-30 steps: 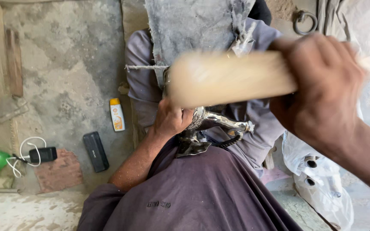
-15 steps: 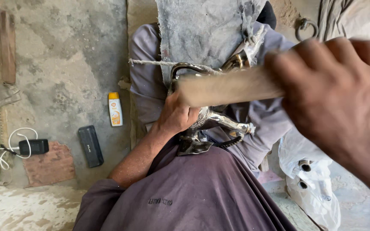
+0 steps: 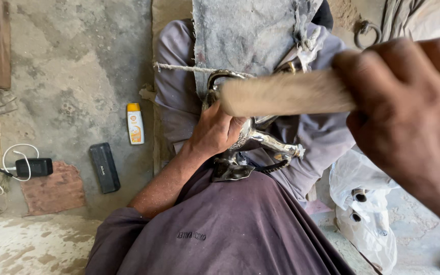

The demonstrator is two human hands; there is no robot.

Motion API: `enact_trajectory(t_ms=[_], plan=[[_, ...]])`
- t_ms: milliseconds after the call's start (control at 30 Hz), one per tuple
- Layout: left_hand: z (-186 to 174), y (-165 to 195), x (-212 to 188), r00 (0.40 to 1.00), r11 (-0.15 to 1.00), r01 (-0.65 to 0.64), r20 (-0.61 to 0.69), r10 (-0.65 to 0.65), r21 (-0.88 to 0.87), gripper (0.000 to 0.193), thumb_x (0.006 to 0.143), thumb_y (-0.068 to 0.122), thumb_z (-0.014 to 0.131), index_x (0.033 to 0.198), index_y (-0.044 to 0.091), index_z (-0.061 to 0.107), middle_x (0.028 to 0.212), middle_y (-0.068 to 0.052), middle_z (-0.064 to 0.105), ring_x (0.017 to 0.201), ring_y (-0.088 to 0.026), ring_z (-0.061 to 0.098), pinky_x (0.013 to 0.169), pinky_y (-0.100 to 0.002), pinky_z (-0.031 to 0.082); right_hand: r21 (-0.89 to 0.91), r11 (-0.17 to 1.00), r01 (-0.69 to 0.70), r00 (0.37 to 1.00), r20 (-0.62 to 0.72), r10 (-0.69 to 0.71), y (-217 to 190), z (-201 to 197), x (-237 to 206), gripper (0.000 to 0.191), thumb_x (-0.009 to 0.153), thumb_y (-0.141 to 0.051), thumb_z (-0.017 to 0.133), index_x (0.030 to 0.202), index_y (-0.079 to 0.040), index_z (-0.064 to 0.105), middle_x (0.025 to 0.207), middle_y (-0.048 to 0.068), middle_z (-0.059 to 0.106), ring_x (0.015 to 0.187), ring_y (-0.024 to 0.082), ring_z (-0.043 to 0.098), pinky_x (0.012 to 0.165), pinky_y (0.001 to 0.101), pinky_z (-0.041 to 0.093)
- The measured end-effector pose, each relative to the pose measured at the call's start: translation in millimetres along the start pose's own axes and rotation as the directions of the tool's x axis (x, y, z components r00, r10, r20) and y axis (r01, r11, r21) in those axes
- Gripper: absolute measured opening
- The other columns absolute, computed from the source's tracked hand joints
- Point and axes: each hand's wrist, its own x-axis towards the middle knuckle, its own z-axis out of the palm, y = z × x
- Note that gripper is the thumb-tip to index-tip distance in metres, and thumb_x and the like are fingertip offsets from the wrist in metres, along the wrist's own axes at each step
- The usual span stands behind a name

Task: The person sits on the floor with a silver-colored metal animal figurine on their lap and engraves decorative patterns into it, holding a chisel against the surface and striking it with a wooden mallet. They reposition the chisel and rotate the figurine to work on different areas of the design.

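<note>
Left hand: the left hand (image 3: 215, 133) is closed around the body of a shiny silver metal teapot with a curved spout and looped handle (image 3: 250, 140), pinning it down on the lap so it cannot roll or turn.
Right hand: the right hand (image 3: 408, 122) is clenched tight on one end of a long pale wooden-backed brush with a soft buff bristle face (image 3: 286, 94), held crosswise just above the teapot so the bristles meet the metal.
Teapot position: it rests between the thighs, spout pointing to the person's right, top loop towards the knees; a dark foot piece shows below the hand.
Lap cover: a worn grey cloth apron tied with a thin cord (image 3: 250, 35) lies over the legs, apparently to take the rubbing and dust.
Floor, left edge: a small yellow-capped white bottle (image 3: 135, 123), a black rectangular block (image 3: 104, 167) and a black charger with a white cable (image 3: 32, 167) sit well apart from the work, within reach.
Floor, right edge: a crumpled white plastic bag (image 3: 365, 214) lies beside the leg.
</note>
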Motion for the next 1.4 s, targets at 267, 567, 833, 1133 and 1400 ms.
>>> enact_trajectory(t_ms=[267,567,833,1133,1400], plan=[[-1,1,2,0.999,0.999,-0.014,-0.033,0.012,-0.049,0.036,0.113,0.016,0.062,0.14,0.01,0.04,0.115,-0.009,0.068,0.097,-0.024,0.076,0.08,-0.035,0.065,-0.057,0.998,-0.02,1.0,0.008,0.02,-2,5,-1,0.039,0.082,0.001,0.079,0.119,-0.007,0.072,0.104,0.01,0.067,0.092,0.028,0.061,0.091,0.0406,0.045],[-1,0,1,0.999,1.0,-0.028,-0.037,0.028,0.007,0.042,0.109,0.017,0.058,0.144,0.004,0.037,0.114,-0.019,0.065,0.104,-0.034,0.073,0.085,-0.042,0.065,-0.15,0.987,0.064,0.998,0.027,-0.061,0,5,4,0.033,0.087,-0.01,0.075,0.119,-0.013,0.068,0.101,0.007,0.068,0.091,0.022,0.064,0.08,0.0333,0.05],[1,-5,-2,0.999,1.0,-0.026,-0.024,0.025,-0.01,0.054,0.112,0.015,0.057,0.156,0.01,0.026,0.13,-0.022,0.064,0.112,-0.032,0.074,0.094,-0.039,0.067,-0.257,0.95,0.178,0.984,0.058,-0.169,-5,-13,7,0.032,0.085,-0.011,0.085,0.114,-0.01,0.071,0.097,0.011,0.071,0.087,0.029,0.065,0.079,0.0394,0.052],[0,-5,-5,0.996,0.998,-0.05,-0.067,0.052,0.035,0.061,0.103,0.02,0.07,0.146,0.002,0.032,0.126,-0.024,0.061,0.109,-0.035,0.07,0.092,-0.04,0.064,-0.212,0.973,0.092,0.991,0.11,-0.07,-15,-21,1,0.027,0.098,-0.017,0.081,0.122,-0.011,0.068,0.104,0.008,0.068,0.093,0.022,0.059,0.09,0.0358,0.049],[0,-3,-4,0.943,0.944,0.329,0.055,-0.328,-0.015,0.014,0.111,0.014,0.056,0.121,0.005,0.054,0.11,-0.014,0.071,0.098,-0.029,0.076,0.085,-0.04,0.063,-0.352,0.925,0.145,0.981,0.17,-0.089,-43,-39,10,0.027,0.09,-0.023,0.082,0.112,-0.012,0.069,0.095,0.006,0.068,0.085,0.023,0.061,0.078,0.0349,0.049]])
